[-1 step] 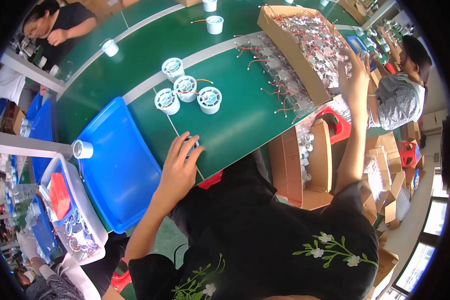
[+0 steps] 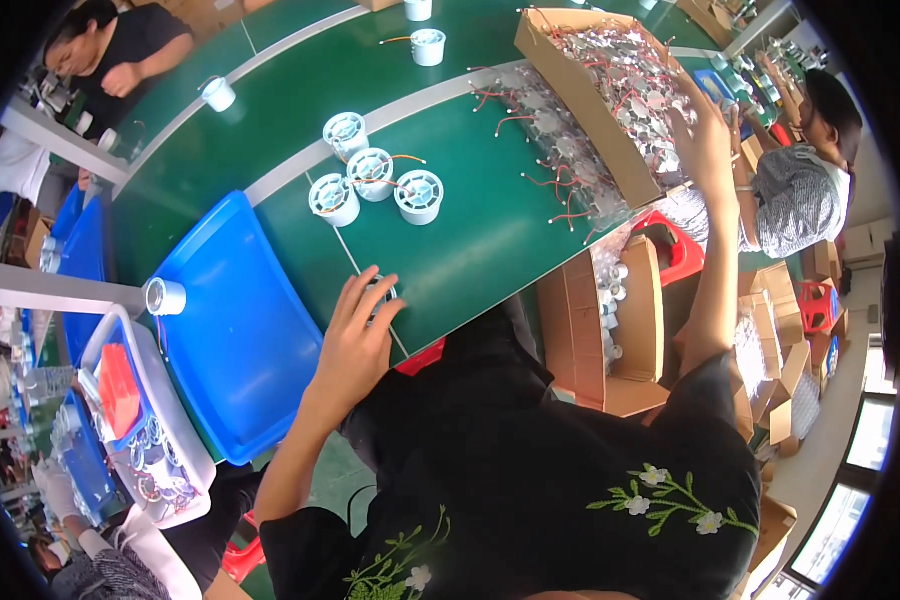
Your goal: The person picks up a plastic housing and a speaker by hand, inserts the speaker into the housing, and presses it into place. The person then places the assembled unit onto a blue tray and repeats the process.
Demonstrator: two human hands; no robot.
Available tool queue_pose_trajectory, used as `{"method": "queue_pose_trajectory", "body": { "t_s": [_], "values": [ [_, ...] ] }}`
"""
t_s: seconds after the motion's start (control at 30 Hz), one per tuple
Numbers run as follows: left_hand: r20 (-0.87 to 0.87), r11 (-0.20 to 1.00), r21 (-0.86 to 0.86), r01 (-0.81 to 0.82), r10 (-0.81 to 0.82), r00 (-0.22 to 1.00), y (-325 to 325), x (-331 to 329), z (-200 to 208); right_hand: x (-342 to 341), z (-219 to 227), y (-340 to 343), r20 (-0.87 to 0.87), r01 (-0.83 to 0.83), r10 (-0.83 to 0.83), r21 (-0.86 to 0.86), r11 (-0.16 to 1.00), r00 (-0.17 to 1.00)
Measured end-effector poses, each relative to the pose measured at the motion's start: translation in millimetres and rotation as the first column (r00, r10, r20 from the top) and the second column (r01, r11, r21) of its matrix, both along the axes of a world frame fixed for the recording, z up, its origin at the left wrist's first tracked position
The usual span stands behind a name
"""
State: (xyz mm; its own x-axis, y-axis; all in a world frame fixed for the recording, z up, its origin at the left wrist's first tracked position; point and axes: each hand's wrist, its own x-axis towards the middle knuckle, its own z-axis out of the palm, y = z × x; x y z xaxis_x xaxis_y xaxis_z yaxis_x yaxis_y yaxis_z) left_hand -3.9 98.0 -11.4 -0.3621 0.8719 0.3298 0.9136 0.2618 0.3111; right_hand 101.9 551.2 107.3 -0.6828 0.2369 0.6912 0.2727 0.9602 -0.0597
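My left hand (image 2: 355,335) is at the near edge of the green table. Its fingers curve round a small whitish part (image 2: 391,292), mostly hidden behind them. Over the right side of an open cardboard box (image 2: 595,110) my right hand (image 2: 705,135) reaches in, fingers apart. Piled in that box are flat silvery parts (image 2: 635,85) with red wires. A cluster of white cup-shaped housings (image 2: 419,197), with ribbed tops and orange wires, stands beyond my left hand.
A blue tray (image 2: 245,330) lies left of my left hand, with a white cup (image 2: 165,297) at its left rim. Beside it is a white bin (image 2: 185,480) of parts. A clear plastic bag (image 2: 545,130) of wired parts lies along the box. Co-workers (image 2: 805,190) sit around.
My right hand has shifted slightly left, further over the parts in the box. My left hand stays almost where it was.
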Motion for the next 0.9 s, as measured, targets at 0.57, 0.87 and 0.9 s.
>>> {"method": "queue_pose_trajectory", "body": {
  "t_s": [0.57,0.87,0.9],
  "values": [
    [0.544,0.805,0.246,-0.54,0.346,0.764,-28.6,36.2,-1.5,-77.0,-32.6,191.5,0.42,-0.203,0.229,-0.107,0.973,0.878],
    [0.504,0.769,0.288,-0.571,0.385,0.773,-33.6,41.1,-13.5,-50.9,28.8,179.5,0.141,0.124,-0.136,0.09,0.988,0.981],
    [0.465,0.782,0.292,-0.55,0.387,0.796,-30.1,39.1,-15.6,-46.3,32.9,176.9,0.139,0.139,-0.152,0.097,0.986,0.979]
  ]
}}
